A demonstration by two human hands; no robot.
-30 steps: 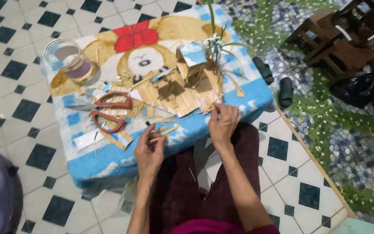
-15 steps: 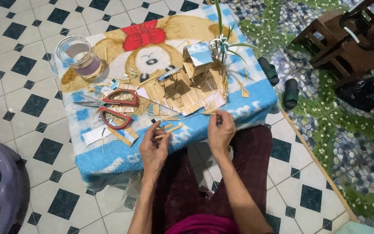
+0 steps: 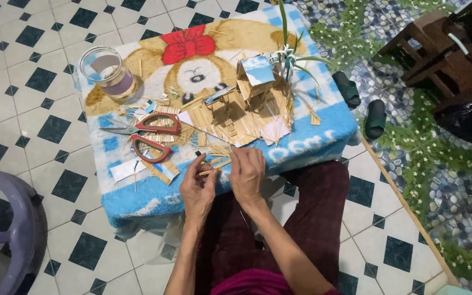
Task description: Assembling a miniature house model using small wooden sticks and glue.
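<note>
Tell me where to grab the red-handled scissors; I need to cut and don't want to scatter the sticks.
Take the scissors by the red loops, coming from the front right. The blades point left toward the glass jar, and the loops lie flat and open.

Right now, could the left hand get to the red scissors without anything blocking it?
Probably yes. The left hand is by the table's near edge, and the scissors lie open to its left with only flat straw scraps between them.

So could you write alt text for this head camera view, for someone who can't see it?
Two hands, the left hand and right hand, pinch thin straw sticks together at the near edge of a blue cartoon cloth. Behind them sit red scissors, a small stick house and a glass jar.
</note>
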